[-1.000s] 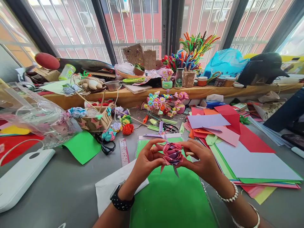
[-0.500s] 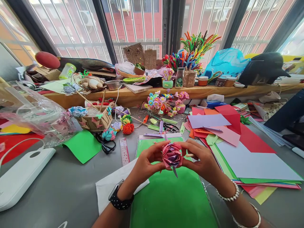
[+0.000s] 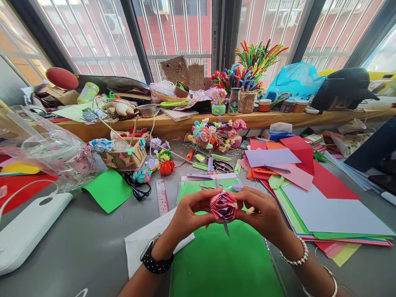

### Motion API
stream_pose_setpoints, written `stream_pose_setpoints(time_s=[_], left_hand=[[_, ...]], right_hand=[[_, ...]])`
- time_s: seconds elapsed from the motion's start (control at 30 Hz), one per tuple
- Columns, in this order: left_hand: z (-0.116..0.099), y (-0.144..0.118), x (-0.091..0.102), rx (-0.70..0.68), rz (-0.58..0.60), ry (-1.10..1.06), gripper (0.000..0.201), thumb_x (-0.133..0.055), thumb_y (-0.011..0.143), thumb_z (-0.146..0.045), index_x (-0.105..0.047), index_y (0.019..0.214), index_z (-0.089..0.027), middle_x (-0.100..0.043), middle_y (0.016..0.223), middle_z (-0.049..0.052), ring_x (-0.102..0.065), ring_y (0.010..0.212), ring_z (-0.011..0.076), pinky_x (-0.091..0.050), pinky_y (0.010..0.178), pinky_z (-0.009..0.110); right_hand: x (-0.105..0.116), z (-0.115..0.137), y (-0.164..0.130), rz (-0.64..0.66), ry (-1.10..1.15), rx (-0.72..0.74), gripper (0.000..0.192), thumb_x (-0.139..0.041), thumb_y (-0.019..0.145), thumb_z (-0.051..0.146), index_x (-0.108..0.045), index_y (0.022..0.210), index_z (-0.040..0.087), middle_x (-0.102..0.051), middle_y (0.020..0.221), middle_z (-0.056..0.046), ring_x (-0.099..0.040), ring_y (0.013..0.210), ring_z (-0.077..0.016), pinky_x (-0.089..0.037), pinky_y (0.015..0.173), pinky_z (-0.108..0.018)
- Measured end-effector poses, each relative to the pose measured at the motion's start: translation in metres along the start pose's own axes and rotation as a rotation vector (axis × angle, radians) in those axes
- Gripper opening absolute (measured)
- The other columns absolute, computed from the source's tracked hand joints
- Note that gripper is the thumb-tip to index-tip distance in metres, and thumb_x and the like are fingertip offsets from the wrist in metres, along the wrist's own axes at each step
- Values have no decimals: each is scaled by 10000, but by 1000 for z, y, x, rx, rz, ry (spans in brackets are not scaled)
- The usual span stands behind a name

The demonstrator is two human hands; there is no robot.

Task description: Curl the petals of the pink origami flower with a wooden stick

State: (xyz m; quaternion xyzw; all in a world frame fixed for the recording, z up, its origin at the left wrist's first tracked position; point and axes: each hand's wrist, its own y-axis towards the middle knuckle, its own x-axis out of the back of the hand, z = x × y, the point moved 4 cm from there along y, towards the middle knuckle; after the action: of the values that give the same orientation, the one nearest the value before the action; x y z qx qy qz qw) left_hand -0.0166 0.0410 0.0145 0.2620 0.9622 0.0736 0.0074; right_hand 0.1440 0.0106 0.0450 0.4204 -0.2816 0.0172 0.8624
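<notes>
While fingers (image 3: 202, 196) of left hand (image 3: 193, 210) and right hand (image 3: 264, 208) pinch 1 paper flower (image 3: 223, 205), woven basket (image 3: 246, 103) holds fuzzy stems (image 3: 251, 76); green pot (image 3: 218, 109) holds pink blooms (image 3: 219, 95).

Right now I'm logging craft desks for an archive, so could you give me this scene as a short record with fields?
Left hand: grips the near-left side of the paper flower
Right hand: grips its right side, with a pale stick end showing there
Flower colours: pink and purple
Below the flower: green sheet
Left of the sheet: patterned ruler
Right of the sheet: piled coloured paper
Left wrist: dotted watch strap
Right wrist: beaded bracelet
</notes>
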Motion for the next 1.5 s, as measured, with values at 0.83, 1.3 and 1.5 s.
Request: stream_pose_setpoints(time_s=[0.83,1.3,1.5], left_hand=[[-2,-1,-1,-18,-11,18,467,-749,585,-191,-636,1036,-143,-688,973,113,-658,782,227,-558,626,263],[-2,-1,0,-7,-30,24,459,-759,570,-216,-651,1010,-144,-702,934,100,-663,780,236,-565,648,288],[-3,-1,-1,-16,-43,19,435,-760,564,-201,-660,982,-139,-700,955,100,-665,803,239,-561,716,318]], right_hand=[[0,4,-3,-33,-59,60,222,-571,797,341,-644,801,131,-604,588,-46,-555,505,-136,-441,446,-232],[0,5,-2,-46,-86,73,217,-557,807,350,-663,800,161,-594,549,-27,-554,486,-131,-441,428,-225],[0,6,-2,-46,-86,77,228,-551,810,355,-663,795,157,-599,550,-32,-554,478,-129,-443,422,-225]])
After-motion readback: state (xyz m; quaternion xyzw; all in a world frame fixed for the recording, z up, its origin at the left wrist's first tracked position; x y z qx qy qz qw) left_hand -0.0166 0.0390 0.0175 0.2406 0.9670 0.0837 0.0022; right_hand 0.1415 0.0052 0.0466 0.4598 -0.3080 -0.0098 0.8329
